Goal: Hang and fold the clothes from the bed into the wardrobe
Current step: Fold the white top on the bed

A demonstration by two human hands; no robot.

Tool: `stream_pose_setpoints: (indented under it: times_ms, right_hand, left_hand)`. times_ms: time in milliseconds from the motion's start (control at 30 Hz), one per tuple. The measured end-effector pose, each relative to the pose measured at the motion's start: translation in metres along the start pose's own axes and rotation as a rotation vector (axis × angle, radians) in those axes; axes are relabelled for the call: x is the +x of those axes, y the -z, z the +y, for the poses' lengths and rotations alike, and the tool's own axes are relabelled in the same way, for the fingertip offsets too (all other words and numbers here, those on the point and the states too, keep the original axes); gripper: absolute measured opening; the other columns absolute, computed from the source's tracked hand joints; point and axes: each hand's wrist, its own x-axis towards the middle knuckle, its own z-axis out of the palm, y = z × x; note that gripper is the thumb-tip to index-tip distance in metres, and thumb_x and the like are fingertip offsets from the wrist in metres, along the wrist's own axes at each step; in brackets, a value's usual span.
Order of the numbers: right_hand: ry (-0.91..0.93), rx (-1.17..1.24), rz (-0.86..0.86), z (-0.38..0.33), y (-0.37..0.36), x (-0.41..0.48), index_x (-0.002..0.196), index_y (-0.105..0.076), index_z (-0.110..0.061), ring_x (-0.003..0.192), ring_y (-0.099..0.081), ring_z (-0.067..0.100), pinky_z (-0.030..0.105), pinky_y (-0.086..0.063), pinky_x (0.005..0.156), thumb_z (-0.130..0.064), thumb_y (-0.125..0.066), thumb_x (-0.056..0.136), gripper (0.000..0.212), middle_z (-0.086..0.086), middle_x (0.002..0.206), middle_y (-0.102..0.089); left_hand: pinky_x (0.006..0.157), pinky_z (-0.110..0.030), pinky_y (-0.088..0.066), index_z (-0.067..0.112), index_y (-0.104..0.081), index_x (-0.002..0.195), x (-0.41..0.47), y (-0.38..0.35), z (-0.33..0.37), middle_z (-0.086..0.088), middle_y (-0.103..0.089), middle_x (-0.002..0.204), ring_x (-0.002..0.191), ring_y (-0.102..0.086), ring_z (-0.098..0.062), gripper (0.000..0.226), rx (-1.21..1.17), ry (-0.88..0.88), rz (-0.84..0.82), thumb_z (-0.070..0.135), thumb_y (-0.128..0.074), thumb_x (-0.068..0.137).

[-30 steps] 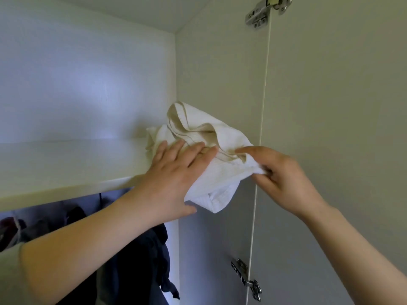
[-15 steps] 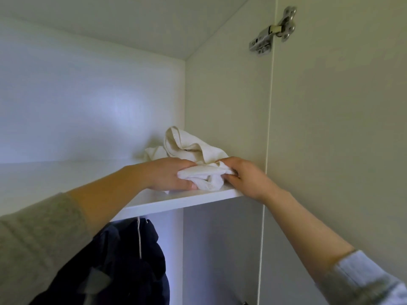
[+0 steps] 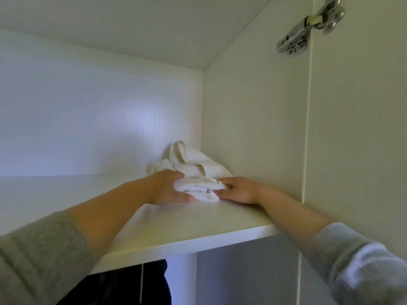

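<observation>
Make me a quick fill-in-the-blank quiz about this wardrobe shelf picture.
The crumpled garment is ____ in colour. Inside the wardrobe it lies on the ____. The left hand and right hand both grip the ____. Below hang ____ clothes.
Answers: white; shelf; garment; dark.

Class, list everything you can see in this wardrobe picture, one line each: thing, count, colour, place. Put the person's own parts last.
white garment: one, white to cream, crumpled on the shelf near the right back corner
shelf: one, white, across the middle of the view
dark garment: one, navy or black, hanging below the shelf
hinge: one, silver metal, top right, on the door
door: one, off-white, open at the right
sleeves: two, grey, on both forearms
left hand: one, grips the white garment's left side
right hand: one, pinches the white garment's right side
</observation>
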Motion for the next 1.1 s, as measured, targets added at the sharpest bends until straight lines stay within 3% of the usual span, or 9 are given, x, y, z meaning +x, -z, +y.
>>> stream_pose_setpoints:
  times_ms: [67, 100, 167, 267, 467, 667, 833, 933, 1100]
  right_hand:
    - [-0.003, -0.039, -0.025, -0.002, -0.001, 0.015, 0.117, -0.053, -0.026, 0.11, -0.051, 0.019, 0.029, -0.037, 0.087, -0.051, -0.046, 0.097, 0.032, -0.001, 0.124, -0.054]
    - [-0.004, -0.056, -0.034, -0.002, -0.002, 0.022, 0.127, -0.052, -0.023, 0.119, -0.05, 0.021, 0.03, -0.037, 0.093, -0.052, -0.045, 0.097, 0.043, 0.001, 0.134, -0.052]
    - [-0.01, -0.094, -0.042, -0.005, -0.005, 0.036, 0.145, -0.042, -0.02, 0.136, -0.041, 0.022, 0.031, -0.033, 0.106, -0.053, -0.042, 0.098, 0.057, 0.003, 0.151, -0.042]
    - [0.01, -0.093, -0.024, -0.007, -0.009, 0.05, 0.147, -0.039, -0.021, 0.138, -0.039, 0.023, 0.03, -0.031, 0.105, -0.052, -0.041, 0.098, 0.058, 0.005, 0.153, -0.039]
    - [0.014, -0.108, 0.031, -0.002, -0.011, 0.052, 0.151, -0.032, -0.021, 0.141, -0.036, 0.022, 0.03, -0.031, 0.107, -0.055, -0.044, 0.096, 0.065, 0.004, 0.156, -0.035]
    - [0.011, -0.099, 0.124, -0.004, -0.005, 0.029, 0.153, -0.027, -0.02, 0.143, -0.033, 0.02, 0.031, -0.028, 0.115, -0.054, -0.056, 0.091, 0.077, 0.002, 0.159, -0.03]
    - [0.049, 0.214, 0.293, -0.02, 0.003, -0.022, 0.151, -0.033, -0.02, 0.136, -0.042, 0.018, 0.02, -0.032, 0.103, -0.038, -0.067, 0.09, 0.072, -0.001, 0.151, -0.04]
    - [0.052, 0.352, 0.526, -0.037, 0.005, -0.067, 0.146, -0.042, -0.023, 0.125, -0.052, 0.018, 0.026, -0.04, 0.1, -0.03, -0.065, 0.092, 0.059, 0.001, 0.145, -0.048]
    - [0.148, 0.795, 0.757, -0.06, -0.021, -0.153, 0.124, -0.059, -0.027, 0.1, -0.064, 0.002, 0.022, -0.051, 0.09, -0.019, -0.064, 0.093, 0.032, -0.005, 0.12, -0.065]
  left_hand:
    - [0.088, -0.032, -0.039, 0.016, -0.051, 0.115, 0.003, 0.0, -0.006, 0.002, -0.053, 0.126, 0.111, -0.053, -0.023, 0.052, 0.028, 0.077, 0.003, 0.059, -0.06, 0.085]
    - [0.083, -0.031, -0.039, 0.019, -0.049, 0.108, 0.006, -0.001, -0.009, 0.0, -0.053, 0.122, 0.104, -0.052, -0.021, 0.047, 0.037, 0.094, 0.01, 0.059, -0.06, 0.085]
    - [0.073, -0.028, -0.036, 0.021, -0.044, 0.095, 0.01, -0.003, -0.012, 0.001, -0.053, 0.102, 0.088, -0.05, -0.016, 0.042, 0.04, 0.103, 0.03, 0.058, -0.061, 0.085]
    - [0.066, -0.026, -0.033, 0.021, -0.043, 0.09, 0.01, -0.003, -0.015, 0.008, -0.048, 0.086, 0.076, -0.045, -0.01, 0.04, 0.014, 0.111, 0.045, 0.056, -0.062, 0.086]
    - [0.087, -0.024, -0.033, 0.018, -0.039, 0.14, 0.009, -0.002, -0.016, -0.002, -0.044, 0.144, 0.12, -0.047, -0.021, 0.069, -0.045, 0.176, 0.033, 0.056, -0.061, 0.086]
    - [0.092, -0.024, -0.031, 0.016, -0.033, 0.147, 0.008, -0.004, -0.014, -0.004, -0.035, 0.152, 0.134, -0.04, -0.023, 0.079, -0.106, 0.207, 0.044, 0.055, -0.063, 0.085]
    - [0.092, -0.02, -0.03, 0.019, -0.035, 0.146, -0.004, 0.003, 0.004, -0.001, -0.036, 0.152, 0.134, -0.041, -0.02, 0.075, -0.187, 0.14, 0.136, 0.051, -0.065, 0.086]
    - [0.094, -0.022, -0.035, 0.025, -0.04, 0.143, -0.027, 0.01, 0.028, 0.003, -0.042, 0.147, 0.13, -0.044, -0.017, 0.067, -0.288, 0.03, 0.272, 0.047, -0.067, 0.086]
    - [0.1, -0.028, -0.044, 0.034, -0.053, 0.128, -0.099, -0.005, 0.067, 0.019, -0.055, 0.13, 0.121, -0.051, -0.001, 0.047, -0.694, -0.161, 0.572, 0.038, -0.07, 0.085]
